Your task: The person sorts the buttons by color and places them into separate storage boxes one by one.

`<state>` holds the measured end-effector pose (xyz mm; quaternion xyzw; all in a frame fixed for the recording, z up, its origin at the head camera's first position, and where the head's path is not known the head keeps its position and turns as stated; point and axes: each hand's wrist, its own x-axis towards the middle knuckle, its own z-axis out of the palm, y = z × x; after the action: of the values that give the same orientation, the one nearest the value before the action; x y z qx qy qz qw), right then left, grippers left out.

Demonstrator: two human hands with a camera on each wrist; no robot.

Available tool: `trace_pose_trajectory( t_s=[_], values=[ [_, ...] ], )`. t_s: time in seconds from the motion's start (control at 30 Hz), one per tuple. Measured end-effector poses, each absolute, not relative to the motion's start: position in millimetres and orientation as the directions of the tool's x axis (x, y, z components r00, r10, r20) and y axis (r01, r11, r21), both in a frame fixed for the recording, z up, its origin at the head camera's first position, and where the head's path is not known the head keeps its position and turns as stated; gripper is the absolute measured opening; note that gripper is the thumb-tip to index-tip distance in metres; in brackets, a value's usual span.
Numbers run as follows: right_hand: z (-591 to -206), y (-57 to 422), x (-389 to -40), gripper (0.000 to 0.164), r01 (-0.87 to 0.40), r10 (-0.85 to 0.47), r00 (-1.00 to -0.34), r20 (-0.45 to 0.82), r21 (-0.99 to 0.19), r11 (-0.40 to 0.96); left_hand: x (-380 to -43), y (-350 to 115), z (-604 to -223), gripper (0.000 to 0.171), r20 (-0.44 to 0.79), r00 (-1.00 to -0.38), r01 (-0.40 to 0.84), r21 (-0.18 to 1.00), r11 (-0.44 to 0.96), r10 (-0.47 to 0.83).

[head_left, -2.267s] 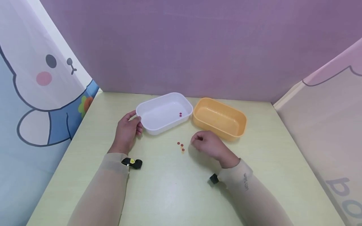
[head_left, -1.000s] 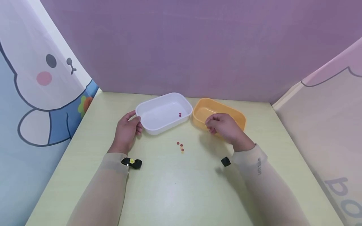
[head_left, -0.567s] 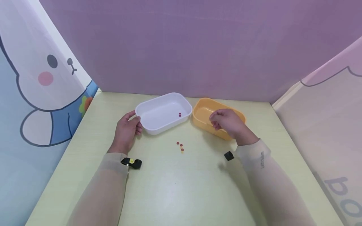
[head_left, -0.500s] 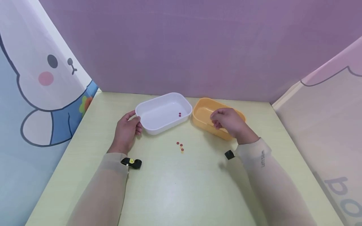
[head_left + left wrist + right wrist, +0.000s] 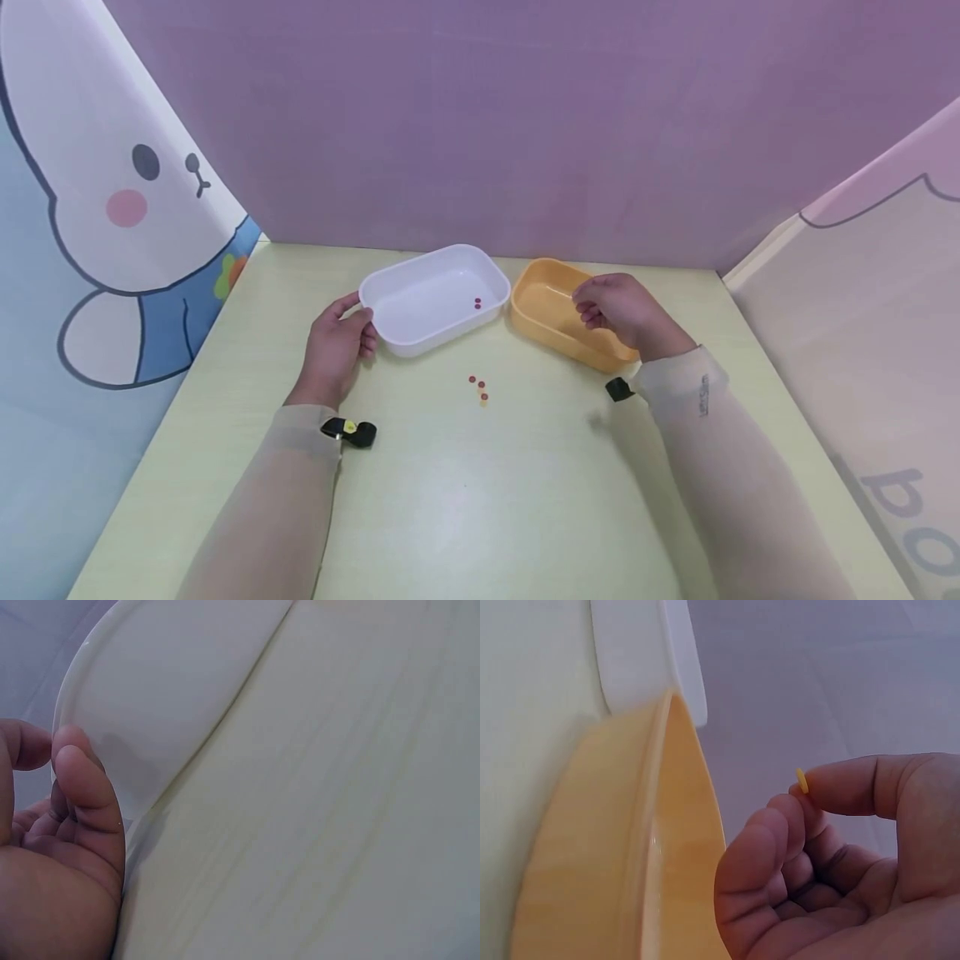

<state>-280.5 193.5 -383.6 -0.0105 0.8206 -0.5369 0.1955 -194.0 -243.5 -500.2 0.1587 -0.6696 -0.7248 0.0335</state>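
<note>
Here, right hand (image 5: 618, 308) pinches yellow disc (image 5: 802, 781) at fingertips (image 5: 836, 786), left hand (image 5: 335, 348) grips white tray (image 5: 423, 315).

Left tray (image 5: 420, 310) beside right tray (image 5: 558, 336), loose discs (image 5: 482, 384) before both

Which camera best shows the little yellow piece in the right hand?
The right wrist view: it shows the yellow piece up close, pinched in the right hand. The head view shows that hand over the orange tray, but the piece can't be made out; the left wrist view misses it.
</note>
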Motion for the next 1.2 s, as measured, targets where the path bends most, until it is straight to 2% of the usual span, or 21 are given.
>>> trace_pose_trajectory(
  t_s=[0.3, 0.5, 0.97, 1.2],
  values=[
    [-389.4, 205.3, -299.6, 0.026, 0.227, -0.221, -0.912, -0.345, -0.874, 0.429, -195.9, -243.3, -502.8, 0.051, -0.177, -0.948, -0.161, 0.983, -0.085, -0.265],
    [-393.4, 207.9, -307.1, 0.034, 0.246, -0.213, -0.906, -0.367, -0.863, 0.441, -196.5, -242.1, -502.8, 0.051, -0.180, -0.947, -0.163, 0.983, -0.086, -0.266],
    [-401.7, 213.8, -310.7, 0.036, 0.272, -0.200, -0.896, -0.396, -0.847, 0.456, -197.4, -239.6, -504.3, 0.051, -0.176, -0.948, -0.149, 0.982, -0.117, -0.266],
    [-405.1, 215.5, -309.2, 0.027, 0.271, -0.208, -0.899, -0.385, -0.863, 0.426, -197.7, -240.2, -503.7, 0.052, -0.175, -0.948, -0.149, 0.982, -0.114, -0.265]
  ],
)
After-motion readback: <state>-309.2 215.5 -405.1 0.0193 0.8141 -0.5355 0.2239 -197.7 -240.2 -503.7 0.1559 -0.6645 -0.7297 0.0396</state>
